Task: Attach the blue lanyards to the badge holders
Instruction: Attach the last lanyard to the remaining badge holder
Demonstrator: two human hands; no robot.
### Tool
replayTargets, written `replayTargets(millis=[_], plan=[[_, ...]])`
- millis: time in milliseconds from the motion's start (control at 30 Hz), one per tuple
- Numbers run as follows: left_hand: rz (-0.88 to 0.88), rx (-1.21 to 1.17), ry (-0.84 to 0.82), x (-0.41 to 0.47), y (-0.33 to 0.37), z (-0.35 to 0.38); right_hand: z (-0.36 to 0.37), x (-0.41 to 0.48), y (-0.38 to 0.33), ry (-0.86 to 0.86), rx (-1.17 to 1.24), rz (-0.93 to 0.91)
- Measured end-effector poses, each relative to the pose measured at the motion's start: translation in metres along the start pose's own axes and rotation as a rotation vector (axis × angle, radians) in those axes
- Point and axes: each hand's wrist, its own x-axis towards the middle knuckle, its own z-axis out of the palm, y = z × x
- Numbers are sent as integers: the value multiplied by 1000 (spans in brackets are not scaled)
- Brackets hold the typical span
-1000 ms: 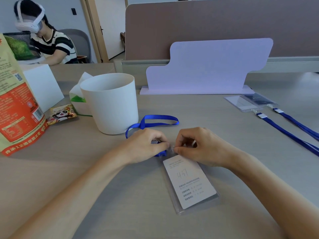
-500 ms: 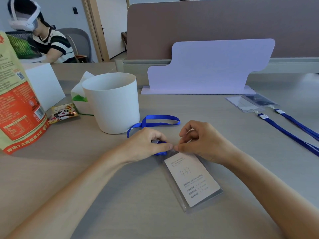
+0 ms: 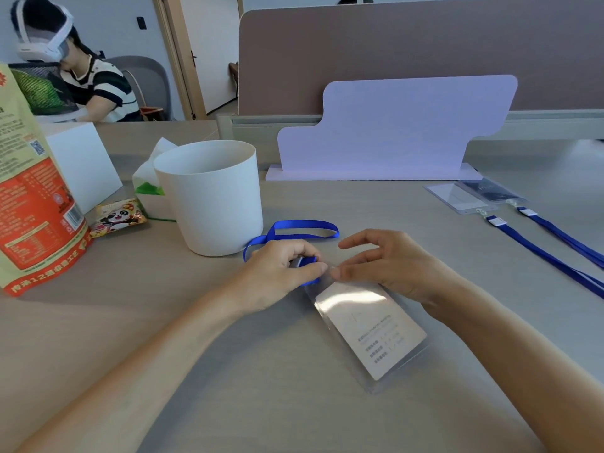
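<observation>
A clear badge holder (image 3: 372,328) with a white card inside lies on the desk in front of me, slanting to the lower right. A blue lanyard (image 3: 304,229) loops from beside the white cup to the holder's top edge. My left hand (image 3: 281,273) grips the lanyard's clip end at that top edge; the clip itself is mostly hidden by the fingers. My right hand (image 3: 389,266) pinches the holder's top edge with thumb and a fingertip, the other fingers spread above it.
A white cup (image 3: 212,197) stands just left of the lanyard. A snack bag (image 3: 29,197), a small snack packet (image 3: 117,217) and a tissue pack (image 3: 147,188) sit left. Two badge holders (image 3: 474,194) with blue lanyards (image 3: 555,253) lie at right. A lilac stand (image 3: 392,132) is behind.
My right hand's fingers have uncurled and spread while its thumb stays at the holder's top. The holder has turned a little more to the lower right. My left hand has kept its grip.
</observation>
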Motion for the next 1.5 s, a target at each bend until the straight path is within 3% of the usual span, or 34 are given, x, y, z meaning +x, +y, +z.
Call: replayTargets(millis=[167,467,1500], plan=[[-6,-15,-7,-1,2,1,-4,-2,0,-44,-41,-10],[-98,-33,-174,-5,9,-2,-10,-2,0,-177,-145,59],[-89,-138,-61,-1,3,0,6,-1,-1,45,-116,-73]])
